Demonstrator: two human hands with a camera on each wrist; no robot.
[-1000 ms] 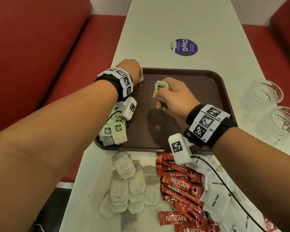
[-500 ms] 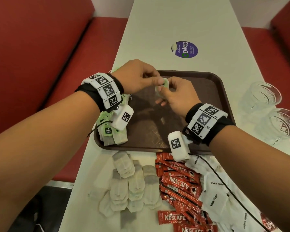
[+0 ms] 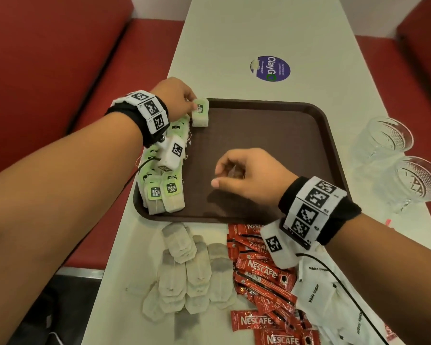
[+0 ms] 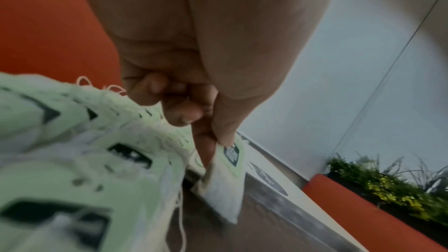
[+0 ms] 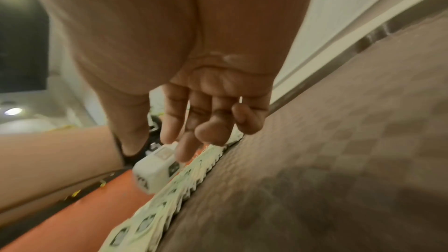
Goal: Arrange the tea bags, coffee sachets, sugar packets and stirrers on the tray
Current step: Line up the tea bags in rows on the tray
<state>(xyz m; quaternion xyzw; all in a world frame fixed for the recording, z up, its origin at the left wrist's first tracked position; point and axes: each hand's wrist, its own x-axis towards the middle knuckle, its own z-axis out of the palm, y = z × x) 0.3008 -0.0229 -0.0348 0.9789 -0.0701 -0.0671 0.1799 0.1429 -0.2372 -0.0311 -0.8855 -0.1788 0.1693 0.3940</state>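
A brown tray (image 3: 296, 113) lies across the white table. Green-tagged tea bags (image 3: 163, 192) stand in a row along its left edge (image 5: 169, 194). My left hand (image 3: 182, 100) pinches one more green-tagged tea bag (image 3: 200, 113) by its top at the tray's far left corner; thumb and forefinger hold its tag (image 4: 230, 152). My right hand (image 3: 237, 175) hovers over the tray's middle, fingers loosely curled and empty (image 5: 201, 127). Untagged tea bags (image 3: 189, 272), red Nescafe sachets (image 3: 261, 270) and white sugar packets (image 3: 316, 290) lie on the table in front of the tray.
Two clear glasses (image 3: 388, 138) (image 3: 418, 180) stand right of the tray. A purple round sticker (image 3: 270, 68) is on the table beyond it. Red bench seats (image 3: 60, 58) flank the table on both sides.
The tea bag passed from my right hand to my left, which carried it to the tray's far left corner. My right hand drew back toward the tray's middle, empty.
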